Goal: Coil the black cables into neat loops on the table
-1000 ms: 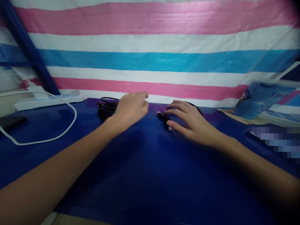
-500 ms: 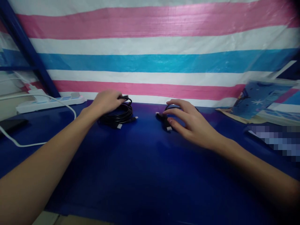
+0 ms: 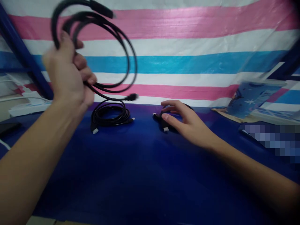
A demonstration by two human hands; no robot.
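A coiled black cable [image 3: 132, 53] with a plug at each end is gripped in my left hand [image 3: 67, 68], raised in front of the striped sheet. Its loops hang out to the right of my fist. Below it, a second coiled black cable [image 3: 110, 115] lies on the blue table [image 3: 140, 168], its light-tipped plugs showing. Farther right, my right hand [image 3: 185, 120] hovers over or rests on a third black cable [image 3: 165, 125], fingers bent and apart. Part of that cable is hidden beneath the hand, and I cannot tell how firmly it touches.
A white power strip [image 3: 28, 108] and a dark flat object [image 3: 9, 128] are at the left. On the right stands a blue patterned packet [image 3: 250, 98], with a pixelated item [image 3: 272, 139] in front of it. A striped plastic sheet [image 3: 175, 64] hangs behind the table.
My left hand has lifted one coiled cable off the pile and up to the left, leaving another coil on the table. My right hand has stayed nearly in place.
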